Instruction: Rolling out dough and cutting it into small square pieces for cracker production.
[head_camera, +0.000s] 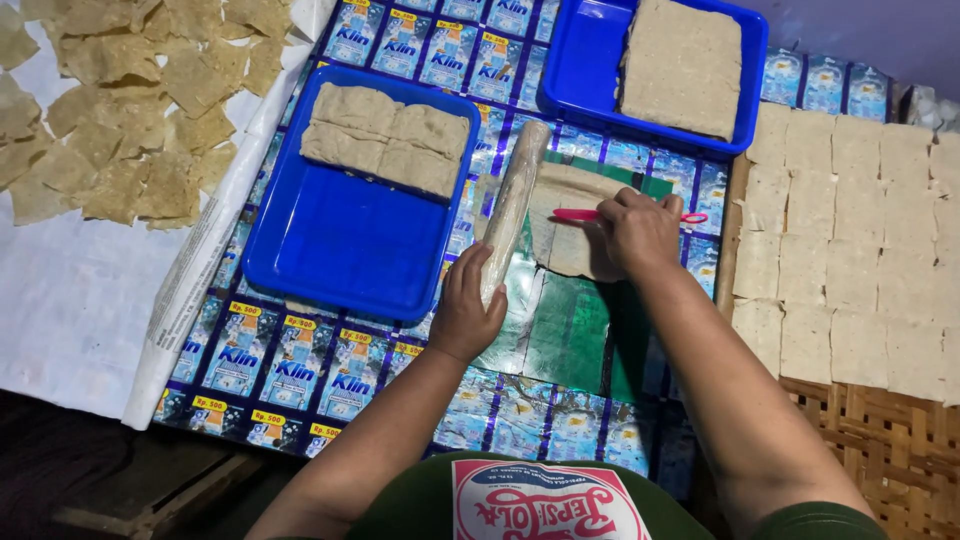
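The dough sheet (572, 222) lies on the green plastic (570, 320) in the middle of the mat (290, 365), partly worked by my reckoning, while pale cut squares already fill the woven tray (890, 450) at the mat's right edge, at least twenty in view. Two blue trays (350, 250) along the mat's far edge hold dough slabs, one nearly half empty. The left hand (465, 305) grips the plastic-wrapped rolling pin (512, 205); the right hand (640, 230) is closed on one pink knife (590, 215).

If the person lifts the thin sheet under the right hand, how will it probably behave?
The dough sheet looks thin and flat, so it would probably droop. It may tear easily: the squares on the woven mat look cut from similar sheets.
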